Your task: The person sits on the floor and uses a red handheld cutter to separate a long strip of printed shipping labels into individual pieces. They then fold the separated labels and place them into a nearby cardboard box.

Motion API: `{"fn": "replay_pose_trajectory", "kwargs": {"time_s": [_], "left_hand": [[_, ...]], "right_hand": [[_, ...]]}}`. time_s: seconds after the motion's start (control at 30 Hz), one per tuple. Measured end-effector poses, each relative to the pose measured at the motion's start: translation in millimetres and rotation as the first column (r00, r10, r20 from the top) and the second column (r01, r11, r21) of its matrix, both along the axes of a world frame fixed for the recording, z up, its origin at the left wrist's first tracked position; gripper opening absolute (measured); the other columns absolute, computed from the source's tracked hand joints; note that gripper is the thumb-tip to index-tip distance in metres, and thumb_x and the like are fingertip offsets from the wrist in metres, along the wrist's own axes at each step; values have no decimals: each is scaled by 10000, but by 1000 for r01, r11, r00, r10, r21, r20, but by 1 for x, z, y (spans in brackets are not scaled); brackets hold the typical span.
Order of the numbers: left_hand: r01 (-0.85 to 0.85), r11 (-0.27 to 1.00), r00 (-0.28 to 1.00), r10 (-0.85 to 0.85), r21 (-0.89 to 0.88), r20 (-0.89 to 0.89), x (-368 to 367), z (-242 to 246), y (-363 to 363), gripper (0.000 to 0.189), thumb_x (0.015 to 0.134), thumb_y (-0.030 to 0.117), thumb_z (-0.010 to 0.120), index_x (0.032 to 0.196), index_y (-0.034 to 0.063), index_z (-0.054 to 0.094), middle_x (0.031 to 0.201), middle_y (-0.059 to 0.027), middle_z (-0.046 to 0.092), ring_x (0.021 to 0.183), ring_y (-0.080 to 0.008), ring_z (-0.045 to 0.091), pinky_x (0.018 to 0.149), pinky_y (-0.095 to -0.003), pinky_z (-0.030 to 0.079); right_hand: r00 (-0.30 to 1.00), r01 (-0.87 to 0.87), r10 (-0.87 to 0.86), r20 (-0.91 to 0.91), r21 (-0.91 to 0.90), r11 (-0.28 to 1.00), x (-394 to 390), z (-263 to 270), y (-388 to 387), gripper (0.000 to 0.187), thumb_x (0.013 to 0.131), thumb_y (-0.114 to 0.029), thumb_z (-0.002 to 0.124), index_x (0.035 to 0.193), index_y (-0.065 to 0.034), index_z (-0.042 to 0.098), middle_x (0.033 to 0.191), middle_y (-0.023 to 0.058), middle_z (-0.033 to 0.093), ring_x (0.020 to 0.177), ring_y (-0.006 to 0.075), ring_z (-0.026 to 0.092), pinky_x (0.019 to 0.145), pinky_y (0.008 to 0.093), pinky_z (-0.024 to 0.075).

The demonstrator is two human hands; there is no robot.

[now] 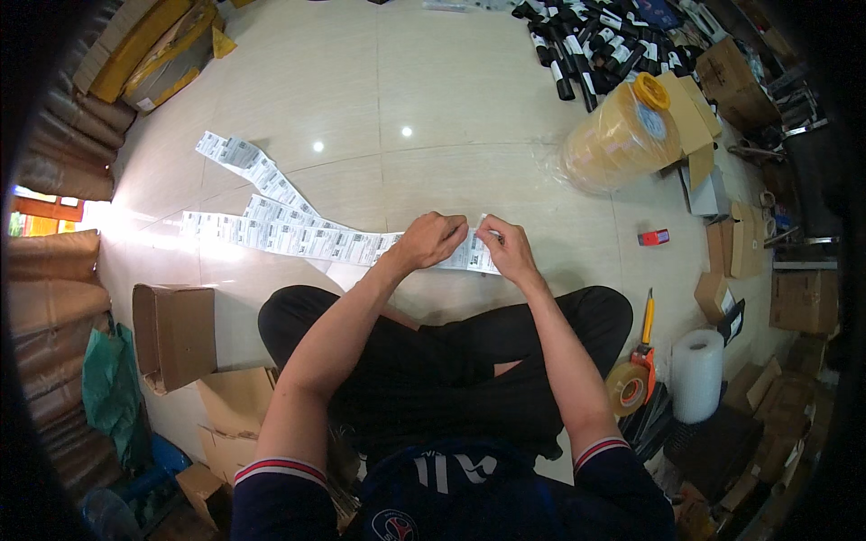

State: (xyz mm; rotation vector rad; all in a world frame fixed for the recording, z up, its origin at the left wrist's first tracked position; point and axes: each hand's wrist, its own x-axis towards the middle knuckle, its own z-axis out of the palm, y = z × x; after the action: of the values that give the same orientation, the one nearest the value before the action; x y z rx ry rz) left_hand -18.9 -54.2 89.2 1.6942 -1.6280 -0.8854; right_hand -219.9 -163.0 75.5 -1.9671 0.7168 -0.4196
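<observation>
A long strip of white printed labels (pixel 291 238) lies across the tiled floor before my crossed legs, its far part folded over into layers at the left. Over the strip's right part my left hand (pixel 431 241) is curled, thumb and fingertips drawn together at the upper edge; whether they pinch the paper is hidden. Close beside it, my right hand (pixel 509 249) pinches the strip's right end between thumb and forefinger. The labels bear writing and printed codes.
Right of me are a small red box (pixel 653 237), a yellow cutter knife (pixel 649 318), a tape dispenser (pixel 626 389) and a bubble wrap roll (pixel 697 375). Wrapped tape rolls (pixel 619 142) and black packages (pixel 595 47) stand beyond. A cardboard box (pixel 179 331) sits at left.
</observation>
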Motion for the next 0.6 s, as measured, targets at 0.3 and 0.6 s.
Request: {"fn": "replay_pose_trajectory", "kwargs": {"time_s": [0.3, 0.6], "left_hand": [[-198, 980, 979, 198, 5, -57, 38, -10, 3, 373, 1099, 320, 545, 956, -15, 623, 791, -281, 644, 748, -491, 626, 741, -545, 496], [-132, 989, 984, 138, -61, 108, 1, -7, 2, 328, 1074, 358, 588, 1054, 66, 735, 802, -242, 720, 815, -485, 705, 760, -572, 542]], "right_hand": [[963, 197, -250, -99, -369, 908, -10, -46, -28, 204, 1079, -219, 655, 1057, -18, 685, 945, 147, 690, 820, 268, 676, 730, 394, 517], [995, -102, 95, 42, 202, 974, 16, -23, 17, 641, 962, 33, 691, 1528, -73, 409, 1002, 89, 595, 927, 222, 646, 856, 394, 545]]}}
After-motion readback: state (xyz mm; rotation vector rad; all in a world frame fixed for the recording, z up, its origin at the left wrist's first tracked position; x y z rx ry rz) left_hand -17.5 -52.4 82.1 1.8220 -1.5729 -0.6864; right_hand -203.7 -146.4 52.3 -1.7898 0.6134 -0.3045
